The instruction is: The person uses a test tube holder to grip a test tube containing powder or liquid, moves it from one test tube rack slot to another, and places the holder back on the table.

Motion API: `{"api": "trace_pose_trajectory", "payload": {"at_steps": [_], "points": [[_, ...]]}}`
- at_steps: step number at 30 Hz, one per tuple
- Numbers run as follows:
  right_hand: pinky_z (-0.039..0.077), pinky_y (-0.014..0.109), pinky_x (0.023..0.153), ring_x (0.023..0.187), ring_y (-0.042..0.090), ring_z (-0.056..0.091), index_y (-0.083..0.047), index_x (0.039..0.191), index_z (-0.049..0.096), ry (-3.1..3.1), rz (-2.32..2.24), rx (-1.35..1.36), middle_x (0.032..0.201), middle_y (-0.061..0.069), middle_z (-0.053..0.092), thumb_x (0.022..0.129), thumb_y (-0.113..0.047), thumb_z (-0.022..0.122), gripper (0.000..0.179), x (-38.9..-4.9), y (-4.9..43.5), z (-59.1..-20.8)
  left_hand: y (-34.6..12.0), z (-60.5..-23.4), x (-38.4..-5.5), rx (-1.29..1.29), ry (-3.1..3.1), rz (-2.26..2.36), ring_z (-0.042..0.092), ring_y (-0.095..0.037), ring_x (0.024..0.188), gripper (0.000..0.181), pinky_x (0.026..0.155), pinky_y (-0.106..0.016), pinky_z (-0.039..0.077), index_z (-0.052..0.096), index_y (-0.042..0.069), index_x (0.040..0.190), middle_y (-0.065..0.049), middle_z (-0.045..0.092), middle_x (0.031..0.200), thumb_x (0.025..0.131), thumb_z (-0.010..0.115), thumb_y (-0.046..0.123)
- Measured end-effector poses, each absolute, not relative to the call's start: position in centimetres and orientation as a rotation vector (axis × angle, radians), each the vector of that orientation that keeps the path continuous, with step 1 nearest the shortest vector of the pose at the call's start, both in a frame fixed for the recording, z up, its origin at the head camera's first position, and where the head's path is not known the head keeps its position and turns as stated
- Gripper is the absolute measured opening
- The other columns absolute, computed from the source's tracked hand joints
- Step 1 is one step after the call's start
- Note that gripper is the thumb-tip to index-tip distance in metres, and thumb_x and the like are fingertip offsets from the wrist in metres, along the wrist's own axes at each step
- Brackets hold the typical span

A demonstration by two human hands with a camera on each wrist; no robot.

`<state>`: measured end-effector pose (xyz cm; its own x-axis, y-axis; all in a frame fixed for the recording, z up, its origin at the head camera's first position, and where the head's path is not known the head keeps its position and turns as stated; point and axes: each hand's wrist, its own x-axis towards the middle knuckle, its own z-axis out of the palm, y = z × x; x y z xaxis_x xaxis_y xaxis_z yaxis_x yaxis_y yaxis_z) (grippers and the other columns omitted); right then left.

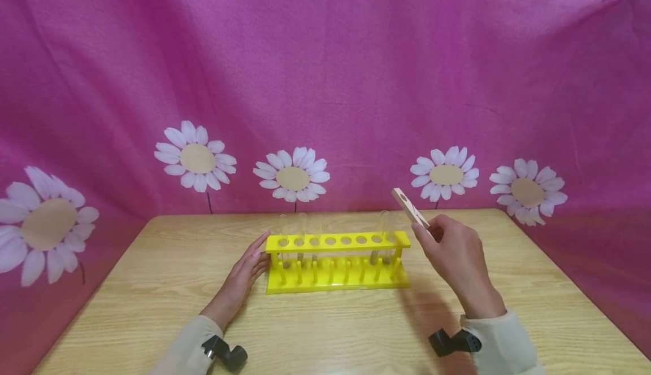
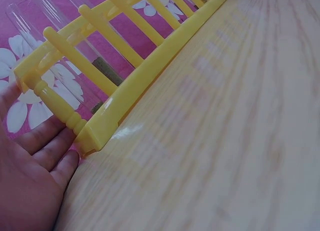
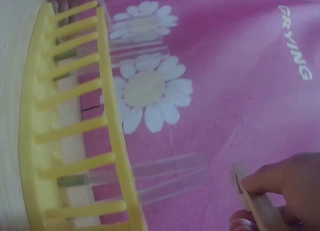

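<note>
A yellow test tube rack (image 1: 338, 282) stands on the table. Three glass test tubes (image 1: 302, 225) sit in its left holes and two more test tubes (image 1: 382, 222) at its right end, with dark material in their bottoms. My left hand (image 1: 241, 279) rests against the rack's left end; its extended fingers (image 2: 47, 141) lie by the end post in the left wrist view. Beyond the rack's right end, my right hand (image 1: 458, 262) holds a wooden test tube clamp (image 1: 411, 208) in the air. The clamp's tip points up and left, apart from the tubes.
The light wooden table (image 1: 335, 335) reaches back to a magenta cloth (image 1: 325, 81) printed with white daisies. Middle holes of the rack hold no tubes. A row of upright yellow pegs (image 1: 347, 270) runs along the rack's base.
</note>
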<state>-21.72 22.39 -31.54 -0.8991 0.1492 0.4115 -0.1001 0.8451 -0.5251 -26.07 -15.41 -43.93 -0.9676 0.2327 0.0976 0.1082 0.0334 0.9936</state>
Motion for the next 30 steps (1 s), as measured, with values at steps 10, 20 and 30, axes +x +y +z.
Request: {"api": "trace_pose_trajectory", "payload": {"at_steps": [10, 20, 30], "points": [[0.040, 0.029, 0.048, 0.056, 0.020, 0.045, -0.006, 0.080, 0.064, -2.565, 0.669, 0.069, 0.064, 0.003, 0.056, 0.086, -0.027, 0.071, 0.023, -21.4, 20.9, -31.8, -15.4, -44.1, -26.1, 0.366, 2.189, 2.096, 0.038, -0.033, 0.135, 0.050, 0.116, -0.050, 0.022, 0.028, 0.035, 0.151, -0.008, 0.026, 0.156, 0.102, 0.032, 0.048], [0.034, 0.028, 0.047, 0.052, 0.018, 0.041, -0.006, 0.076, 0.064, -2.534, 0.570, 0.160, 0.060, 0.002, 0.051, 0.082, -0.023, 0.075, 0.022, -21.5, 20.3, -32.4, -15.4, -44.1, -26.1, 0.376, 2.192, 2.090, 0.037, -0.033, 0.135, 0.051, 0.116, -0.050, 0.022, 0.028, 0.034, 0.151, -0.007, 0.026, 0.156, 0.103, 0.032, 0.048], [0.036, 0.029, 0.048, 0.054, 0.018, 0.042, -0.006, 0.075, 0.063, -2.554, 0.623, 0.170, 0.060, 0.002, 0.051, 0.083, -0.022, 0.075, 0.021, -21.6, 19.9, -32.4, -15.4, -44.1, -26.2, 0.387, 2.195, 2.097, 0.038, -0.033, 0.135, 0.049, 0.116, -0.050, 0.023, 0.028, 0.034, 0.151, -0.008, 0.028, 0.155, 0.103, 0.031, 0.047]]}}
